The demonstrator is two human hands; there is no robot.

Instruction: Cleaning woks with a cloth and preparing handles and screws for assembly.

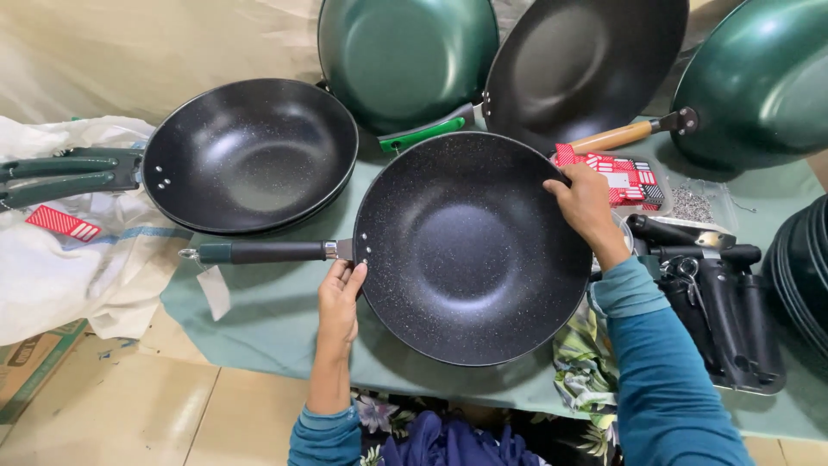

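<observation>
Two bare hands hold one black speckled wok [470, 250] by its rim above the green cloth [267, 319]. The left hand [338, 302] pinches the rim just beside the wok's dark handle [267, 252]; the right hand [586, 207] clasps the far rim. Behind the wok lie another black wok [250, 155], a green upturned pan [405, 56] and a red patterned box [625, 177].
</observation>
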